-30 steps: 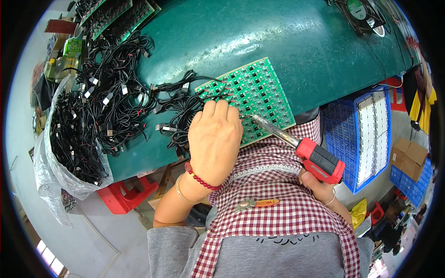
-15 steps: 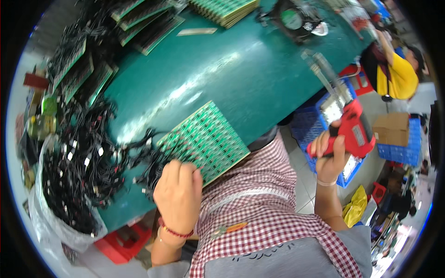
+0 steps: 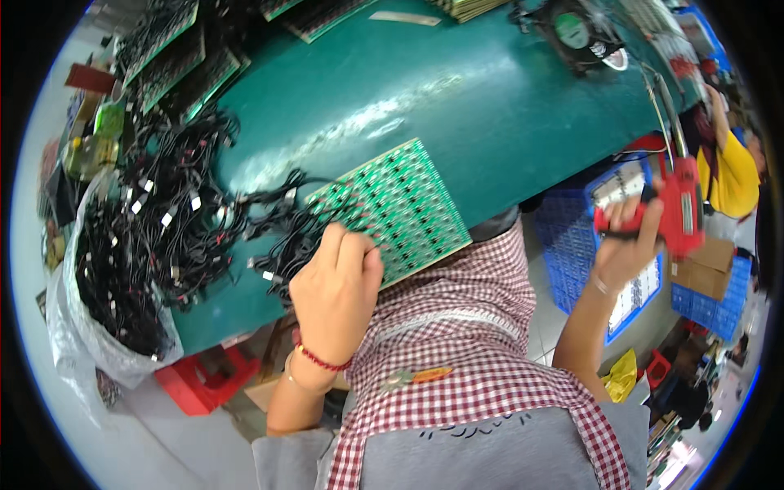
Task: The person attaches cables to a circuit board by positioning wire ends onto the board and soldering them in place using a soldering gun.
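A green circuit-board panel with rows of small parts lies at the near edge of the table, partly over the apron. My left hand is closed at its lower left corner; what the fingers may pinch is hidden. Black cables with bared reddish wire ends spread over the panel's left side, just beyond that hand. Off to the right, my right hand grips a red soldering gun by its handle. The gun's long metal barrel points away from me, well apart from the panel, and is slightly blurred.
On the left, a large heap of black cables runs into a clear plastic bag. Boards with cables stack behind it. A small fan stands far right on the green table. Blue crates and a person in yellow are at right.
My right hand has carried the soldering gun farther right. The whole view has shifted, so the table and panel sit differently in it. My left hand stays closed by the panel's corner.
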Demonstrator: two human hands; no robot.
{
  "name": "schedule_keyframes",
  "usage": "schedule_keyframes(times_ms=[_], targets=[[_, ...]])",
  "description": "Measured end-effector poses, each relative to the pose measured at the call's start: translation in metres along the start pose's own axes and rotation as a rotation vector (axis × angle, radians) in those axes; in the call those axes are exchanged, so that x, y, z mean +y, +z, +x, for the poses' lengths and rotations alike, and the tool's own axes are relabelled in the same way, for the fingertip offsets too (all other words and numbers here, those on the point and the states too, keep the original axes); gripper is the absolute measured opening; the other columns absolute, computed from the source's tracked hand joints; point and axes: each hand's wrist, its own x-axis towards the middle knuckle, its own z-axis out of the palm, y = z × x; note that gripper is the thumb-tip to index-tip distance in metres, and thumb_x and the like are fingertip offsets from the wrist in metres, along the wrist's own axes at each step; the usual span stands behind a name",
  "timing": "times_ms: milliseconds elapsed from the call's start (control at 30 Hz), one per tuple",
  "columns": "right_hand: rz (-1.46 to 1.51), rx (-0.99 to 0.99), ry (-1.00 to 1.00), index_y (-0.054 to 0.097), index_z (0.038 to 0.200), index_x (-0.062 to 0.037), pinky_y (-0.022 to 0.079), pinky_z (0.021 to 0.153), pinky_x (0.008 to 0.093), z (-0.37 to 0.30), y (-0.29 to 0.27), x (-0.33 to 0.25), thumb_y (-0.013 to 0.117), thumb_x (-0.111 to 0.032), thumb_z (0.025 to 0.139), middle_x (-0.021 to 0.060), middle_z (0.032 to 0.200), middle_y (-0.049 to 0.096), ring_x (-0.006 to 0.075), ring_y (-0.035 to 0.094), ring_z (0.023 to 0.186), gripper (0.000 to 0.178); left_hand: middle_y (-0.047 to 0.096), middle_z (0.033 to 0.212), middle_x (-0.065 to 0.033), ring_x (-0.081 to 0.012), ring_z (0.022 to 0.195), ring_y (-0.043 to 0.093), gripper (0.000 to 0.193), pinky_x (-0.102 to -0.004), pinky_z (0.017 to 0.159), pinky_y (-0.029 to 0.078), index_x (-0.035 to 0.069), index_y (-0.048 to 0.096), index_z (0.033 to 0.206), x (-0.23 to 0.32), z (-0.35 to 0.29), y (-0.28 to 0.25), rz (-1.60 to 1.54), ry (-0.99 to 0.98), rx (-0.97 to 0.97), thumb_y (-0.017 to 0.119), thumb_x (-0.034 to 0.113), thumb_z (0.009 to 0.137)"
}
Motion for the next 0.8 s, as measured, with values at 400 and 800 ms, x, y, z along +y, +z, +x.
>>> schedule_keyframes(times_ms=[400,800], targets=[[-0.104,-0.575,0.859,0.058,0.084,-0.0011,0.045,0.066,0.0281,-0.118,-0.025,-0.018,0.066,-0.012,0.084,0.0037,0.076,0.058,0.0122,0.054,0.071,0.013,0.048,0.075,-0.0072,-0.0231,0.055,0.054,0.016,-0.033,0.047,0.044,0.007,0.052,0.079,-0.002,0.0,0.007,0.025,0.051,0.071,0.066,0.003,0.072],[-0.24,-0.614,0.911,0.061,0.106,-0.0008,0.048,0.075,0.0294,-0.133,-0.039,-0.003,0.072,-0.011,0.081,0.0044,0.09,0.063,0.013,0.059,0.081,0.029,0.057,0.11,-0.0095,-0.0235,0.083,0.06,0.011,-0.0332,0.06,0.05,0.003,0.053,0.073,-0.01,-0.002,0.016,0.223,0.035,0.047,0.064,0.002,0.07]])
